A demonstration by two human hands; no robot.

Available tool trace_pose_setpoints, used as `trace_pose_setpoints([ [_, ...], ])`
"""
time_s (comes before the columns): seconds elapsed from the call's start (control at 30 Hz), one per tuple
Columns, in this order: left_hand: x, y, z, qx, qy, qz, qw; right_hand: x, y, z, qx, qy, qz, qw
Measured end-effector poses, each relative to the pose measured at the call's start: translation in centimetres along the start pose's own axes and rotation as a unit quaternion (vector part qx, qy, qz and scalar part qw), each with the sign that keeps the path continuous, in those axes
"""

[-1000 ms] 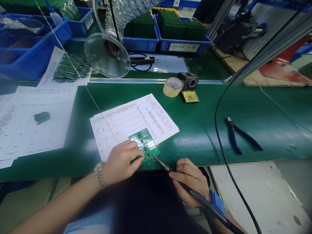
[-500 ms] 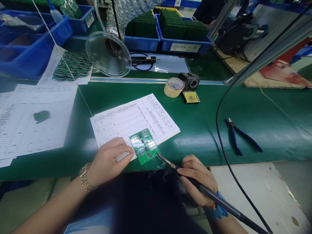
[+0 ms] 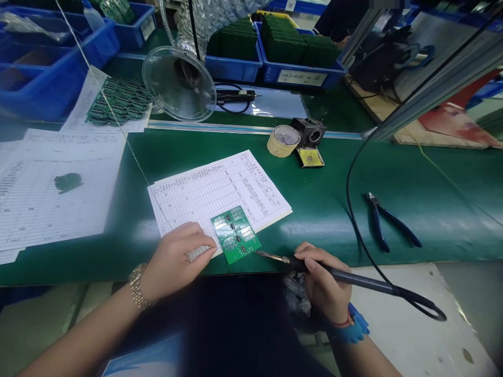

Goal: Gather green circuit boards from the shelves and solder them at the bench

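Observation:
My left hand [image 3: 183,256] is closed in a pinch at the left edge of a green circuit board [image 3: 234,235] with several small dark parts on it. A thin solder wire [image 3: 135,157] runs down from the upper left into this hand; its end at the fingertips is too fine to make out. In my right hand [image 3: 326,280] is a soldering iron [image 3: 353,279], held like a pen. Its tip lies just off the board's lower right corner. Under the board is a printed sheet [image 3: 220,186], partly covered by my left hand.
Blue-handled cutters [image 3: 393,222] lie at the right. Behind the sheet are a tape roll [image 3: 283,141], a dark iron stand [image 3: 310,133] and a clear fume funnel [image 3: 178,84]. Stacked boards [image 3: 118,99] lie back left; a blue bin of boards [image 3: 302,47] stands behind.
The iron's tip has drawn back slightly from the board's corner. My right hand has turned, bringing the handle closer to level. My left hand stays by the board.

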State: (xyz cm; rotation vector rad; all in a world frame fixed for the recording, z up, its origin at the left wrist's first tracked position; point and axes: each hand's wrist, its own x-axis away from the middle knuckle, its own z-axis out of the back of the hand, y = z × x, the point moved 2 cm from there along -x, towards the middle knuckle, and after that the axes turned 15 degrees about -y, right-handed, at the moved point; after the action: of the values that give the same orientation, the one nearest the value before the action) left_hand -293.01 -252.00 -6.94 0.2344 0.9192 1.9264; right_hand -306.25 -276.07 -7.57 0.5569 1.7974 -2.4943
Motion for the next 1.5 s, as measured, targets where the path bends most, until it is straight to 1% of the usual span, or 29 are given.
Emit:
trace_pose_setpoints([
  [0.13, 0.2, 0.0, 0.1, 0.003, 0.001, 0.002, 1.0, -0.5, 0.2, -0.3, -0.043, -0.005, -0.028, 0.999],
  [0.23, 0.3, 0.0, 0.1, 0.002, -0.001, 0.005, 1.0, -0.7, 0.3, -0.5, -0.051, -0.003, -0.028, 0.998],
  [0.33, 0.3, -0.1, 0.1, 0.001, -0.001, 0.007, 1.0, -1.1, 0.2, -0.6, -0.041, -0.017, -0.011, 0.999],
  [0.53, 0.2, -0.1, 0.1, 0.0, 0.005, 0.003, 1.0, -1.9, 0.3, -0.9, -0.017, -0.076, 0.046, 0.996],
  [0.77, 0.1, -0.3, 0.1, 0.003, 0.001, 0.004, 1.0, -2.2, 0.6, -1.0, -0.006, -0.105, 0.043, 0.994],
  [1.27, 0.1, -0.5, -0.1, 0.001, -0.001, 0.008, 1.0, -2.3, 0.5, -0.9, 0.001, -0.115, 0.044, 0.992],
  [1.5, 0.1, -0.5, 0.2, 0.007, -0.002, 0.012, 1.0, -2.3, 0.9, -0.6, -0.056, -0.067, 0.044, 0.995],
])
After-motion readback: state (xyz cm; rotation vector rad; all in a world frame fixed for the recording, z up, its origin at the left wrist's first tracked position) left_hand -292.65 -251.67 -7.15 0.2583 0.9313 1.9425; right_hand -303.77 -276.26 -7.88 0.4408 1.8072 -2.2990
